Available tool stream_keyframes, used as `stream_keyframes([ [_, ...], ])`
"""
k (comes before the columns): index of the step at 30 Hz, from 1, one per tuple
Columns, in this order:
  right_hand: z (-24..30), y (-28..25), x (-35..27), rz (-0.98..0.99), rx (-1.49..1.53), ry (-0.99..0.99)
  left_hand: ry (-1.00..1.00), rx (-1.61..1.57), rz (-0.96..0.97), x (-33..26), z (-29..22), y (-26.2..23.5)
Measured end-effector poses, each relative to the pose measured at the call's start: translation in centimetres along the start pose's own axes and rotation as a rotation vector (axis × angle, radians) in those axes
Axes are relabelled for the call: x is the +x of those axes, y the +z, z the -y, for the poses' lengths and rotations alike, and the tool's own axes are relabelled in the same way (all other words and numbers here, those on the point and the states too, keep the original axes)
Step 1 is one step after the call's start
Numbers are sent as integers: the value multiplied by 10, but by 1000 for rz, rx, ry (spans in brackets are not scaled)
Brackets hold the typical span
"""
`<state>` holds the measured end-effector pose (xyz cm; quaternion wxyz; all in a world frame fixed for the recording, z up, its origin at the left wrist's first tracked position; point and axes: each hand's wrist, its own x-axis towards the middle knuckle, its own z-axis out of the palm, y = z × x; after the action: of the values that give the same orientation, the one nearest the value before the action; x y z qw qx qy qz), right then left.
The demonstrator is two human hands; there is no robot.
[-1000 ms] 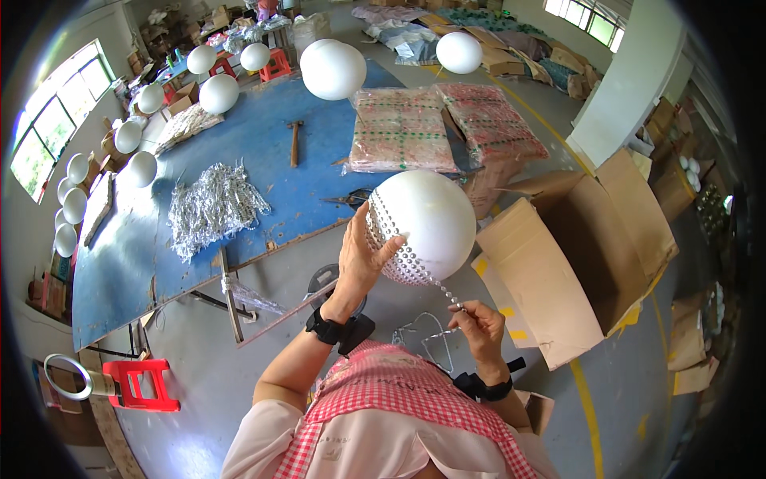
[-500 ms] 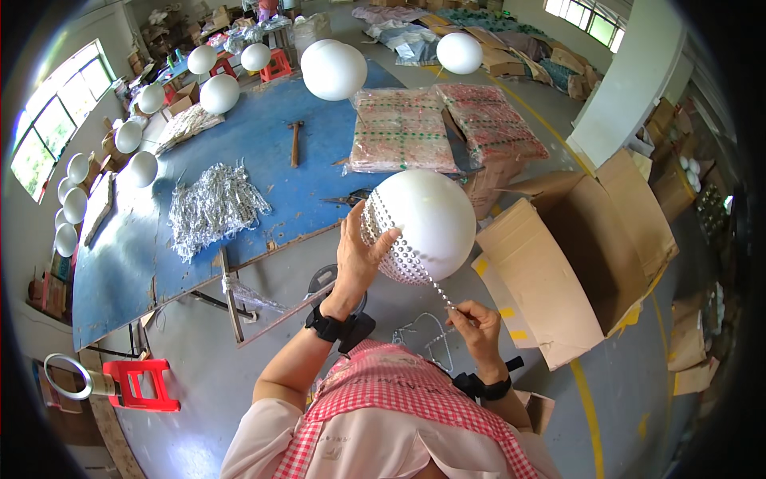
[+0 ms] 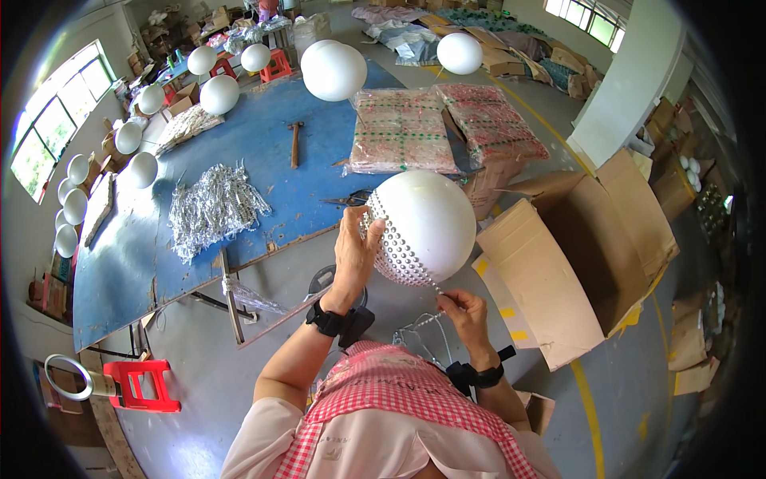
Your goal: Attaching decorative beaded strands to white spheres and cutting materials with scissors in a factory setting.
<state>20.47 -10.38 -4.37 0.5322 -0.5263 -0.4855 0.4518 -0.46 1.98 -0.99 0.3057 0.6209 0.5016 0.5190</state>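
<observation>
In the head view, a large, smooth white ball (image 3: 435, 223) stands in front of the person, near the edge of the blue table (image 3: 263, 172) and beside an open cardboard box (image 3: 531, 279). Shiny silver beads (image 3: 403, 259) lie in close curved rows around its left and lower side; the rest is bare and glossy. The left hand (image 3: 355, 247) grips the beaded side, thumb over the rows. The right hand (image 3: 464, 310) pinches the strand's trailing end just below the ball.
</observation>
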Motion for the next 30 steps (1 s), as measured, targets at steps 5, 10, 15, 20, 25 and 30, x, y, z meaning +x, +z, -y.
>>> stream_keyframes([
  [5,-3,0,6,-24,-57,58,47,50,172,-1,5,-11],
  [10,-17,-1,15,-49,-182,-22,27,28,309,5,4,-11],
  [15,-29,-10,18,97,-318,34,-46,-60,149,-1,-4,-11],
  [20,-18,-10,11,136,56,91,87,-40,132,-3,-4,-10],
  [25,1,-9,8,182,226,112,124,110,156,-6,-5,-5],
  [30,11,-7,14,181,-320,177,111,189,158,-10,-12,1],
])
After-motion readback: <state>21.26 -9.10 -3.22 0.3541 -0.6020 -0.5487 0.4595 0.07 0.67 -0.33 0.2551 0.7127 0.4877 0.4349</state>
